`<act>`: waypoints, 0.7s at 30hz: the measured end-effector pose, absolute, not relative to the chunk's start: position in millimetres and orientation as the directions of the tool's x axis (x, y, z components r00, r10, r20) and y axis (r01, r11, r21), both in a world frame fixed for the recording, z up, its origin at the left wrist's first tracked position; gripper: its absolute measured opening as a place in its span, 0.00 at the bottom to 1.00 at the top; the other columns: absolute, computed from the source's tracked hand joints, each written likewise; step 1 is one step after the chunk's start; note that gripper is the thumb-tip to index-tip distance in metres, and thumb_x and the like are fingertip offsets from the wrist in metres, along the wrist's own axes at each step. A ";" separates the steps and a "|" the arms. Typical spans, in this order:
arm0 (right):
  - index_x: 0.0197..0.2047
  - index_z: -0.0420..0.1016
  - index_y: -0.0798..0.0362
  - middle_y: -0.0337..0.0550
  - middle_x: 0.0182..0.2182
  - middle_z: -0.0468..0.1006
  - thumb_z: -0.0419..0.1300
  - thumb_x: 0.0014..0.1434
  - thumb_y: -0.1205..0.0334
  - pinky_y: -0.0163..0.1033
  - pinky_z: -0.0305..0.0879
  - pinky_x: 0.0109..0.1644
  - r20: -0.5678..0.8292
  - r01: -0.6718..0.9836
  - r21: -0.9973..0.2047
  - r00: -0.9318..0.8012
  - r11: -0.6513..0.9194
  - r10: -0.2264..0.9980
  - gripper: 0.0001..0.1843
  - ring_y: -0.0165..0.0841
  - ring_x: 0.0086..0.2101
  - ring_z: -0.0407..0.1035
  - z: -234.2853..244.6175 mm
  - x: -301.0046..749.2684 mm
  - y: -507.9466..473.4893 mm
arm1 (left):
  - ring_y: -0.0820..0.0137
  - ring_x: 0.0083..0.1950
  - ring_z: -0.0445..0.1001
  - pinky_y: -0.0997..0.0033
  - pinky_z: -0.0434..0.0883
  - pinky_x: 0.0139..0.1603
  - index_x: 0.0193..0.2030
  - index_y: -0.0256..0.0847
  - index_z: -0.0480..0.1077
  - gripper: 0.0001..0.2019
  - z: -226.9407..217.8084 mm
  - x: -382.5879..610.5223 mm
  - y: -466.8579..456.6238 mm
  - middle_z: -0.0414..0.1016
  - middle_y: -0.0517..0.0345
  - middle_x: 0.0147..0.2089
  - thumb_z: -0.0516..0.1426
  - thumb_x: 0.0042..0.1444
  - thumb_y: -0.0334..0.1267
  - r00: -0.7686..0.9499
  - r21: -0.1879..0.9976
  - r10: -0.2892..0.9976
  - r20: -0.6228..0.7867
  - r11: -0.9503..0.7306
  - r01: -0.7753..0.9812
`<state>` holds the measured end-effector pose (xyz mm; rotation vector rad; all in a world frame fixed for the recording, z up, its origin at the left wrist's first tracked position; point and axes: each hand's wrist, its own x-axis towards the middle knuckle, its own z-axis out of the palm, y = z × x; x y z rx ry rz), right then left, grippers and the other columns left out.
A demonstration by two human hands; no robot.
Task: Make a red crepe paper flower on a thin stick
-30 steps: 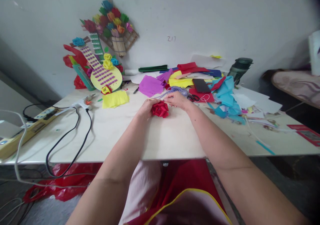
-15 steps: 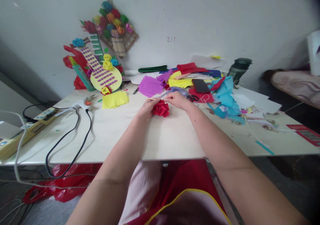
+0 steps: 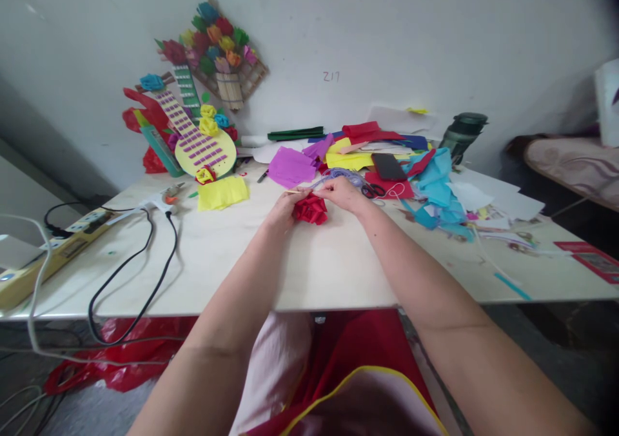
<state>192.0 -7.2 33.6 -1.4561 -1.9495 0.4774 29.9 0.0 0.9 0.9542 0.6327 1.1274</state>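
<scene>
A red crepe-paper flower (image 3: 312, 209) is held low over the middle of the table, its folded petals facing me. My left hand (image 3: 285, 208) is closed around the flower's left side, and a thin pale stick (image 3: 293, 192) shows at its fingertips. Just beyond the flower, the fingers of my right hand (image 3: 341, 193) are pinched together at its upper right edge. What lies between those right fingertips is too small to make out. Behind the right hand lies a bundle of lilac cord (image 3: 351, 177), with black-handled scissors (image 3: 373, 191) beside it.
Purple paper (image 3: 291, 167), yellow paper (image 3: 222, 193) and blue crepe paper (image 3: 435, 188) lie around the hands. A phone (image 3: 388, 166) rests on the pile at the back. A decorated paper guitar (image 3: 206, 155) leans at the left, near a power strip (image 3: 72, 246). A dark bottle (image 3: 463, 136) stands back right.
The red flower has tilted very slightly between my hands. Otherwise both hands and the things on the table stay in nearly the same place.
</scene>
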 end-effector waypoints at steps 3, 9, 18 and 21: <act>0.26 0.78 0.56 0.39 0.23 0.74 0.61 0.50 0.56 0.34 0.57 0.33 0.292 0.698 -0.647 -0.147 0.308 0.945 0.12 0.28 0.27 0.63 31.4 191.1 -4.9 | 0.72 0.26 0.73 0.73 0.68 0.31 0.31 0.34 0.73 0.04 1.6 31.1 1.4 0.75 0.55 0.26 0.60 0.48 0.31 0.306 0.883 0.952 -0.010 0.152 -0.445; 0.25 0.76 0.57 0.40 0.24 0.75 0.62 0.48 0.60 0.34 0.60 0.35 0.322 0.657 -0.675 -0.148 0.336 0.935 0.08 0.28 0.28 0.65 27.3 189.6 -2.2 | 0.70 0.24 0.72 0.71 0.67 0.29 0.27 0.33 0.71 0.09 -0.8 31.5 5.2 0.74 0.53 0.23 0.58 0.53 0.38 0.308 0.890 0.947 -0.097 0.221 -0.400; 0.22 0.74 0.56 0.41 0.27 0.76 0.61 0.47 0.65 0.35 0.62 0.38 0.364 0.653 -0.657 -0.164 0.377 0.917 0.05 0.29 0.30 0.67 25.1 186.7 2.1 | 0.72 0.23 0.71 0.73 0.66 0.27 0.26 0.33 0.70 0.16 -4.4 32.5 6.7 0.74 0.54 0.22 0.60 0.52 0.47 0.303 0.915 0.952 -0.046 0.161 -0.369; 0.23 0.75 0.56 0.40 0.27 0.75 0.62 0.47 0.64 0.35 0.61 0.38 0.365 0.678 -0.640 -0.145 0.361 0.920 0.05 0.29 0.30 0.67 24.1 185.8 3.7 | 0.72 0.22 0.71 0.73 0.66 0.26 0.29 0.33 0.71 0.19 -3.0 33.3 6.4 0.74 0.53 0.23 0.58 0.53 0.52 0.313 0.912 0.948 -0.054 0.174 -0.371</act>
